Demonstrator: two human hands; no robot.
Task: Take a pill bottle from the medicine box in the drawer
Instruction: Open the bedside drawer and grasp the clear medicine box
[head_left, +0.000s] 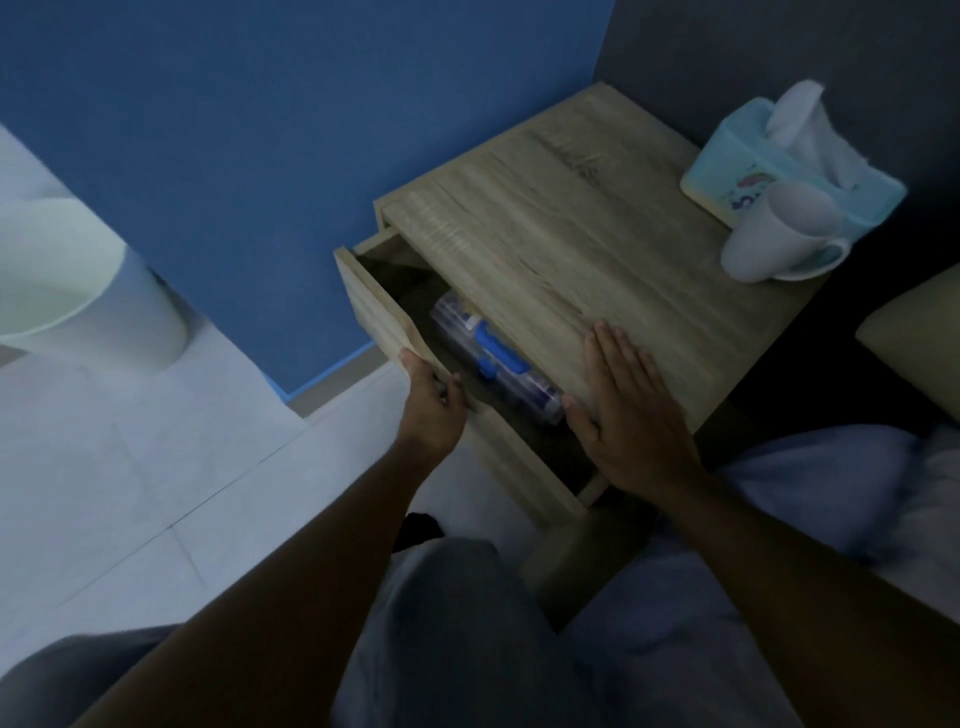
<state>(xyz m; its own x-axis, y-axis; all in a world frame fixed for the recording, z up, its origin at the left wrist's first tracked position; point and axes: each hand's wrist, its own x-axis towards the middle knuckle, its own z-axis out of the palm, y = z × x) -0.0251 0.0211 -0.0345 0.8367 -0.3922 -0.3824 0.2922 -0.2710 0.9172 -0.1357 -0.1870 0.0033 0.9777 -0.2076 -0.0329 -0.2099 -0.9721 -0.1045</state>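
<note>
Head view, dim light: wooden nightstand (571, 218) sits in the centre of the frame against a blue wall (260, 130). Its top drawer (374, 312) is pulled partly out toward the lower left. Left hand (431, 400) grips the top edge of the drawer front, fingers curled over it. Right hand (623, 400) lies flat and spread, holding nothing, palm down on the front edge of the worktop, thumb at the lip over the drawer opening. Inside the drawer, between the two hands, lies the medicine box (493, 358): clear plastic with a blue handle or latch on its lid, partly covered by the overhanging worktop. Box appears closed; no pill bottle can be made out separately through the plastic. In the upper right of the frame, on the far corner of the worktop, stands a light blue tissue box (727, 166) with a white tissue sticking up, and a white mug (769, 239) touches its near side, tipped on its side. White bin (78, 291) stands on the pale tiled floor (130, 467) at the left edge. Person's knees in grey trousers (457, 623) fill the bottom of the frame.
</note>
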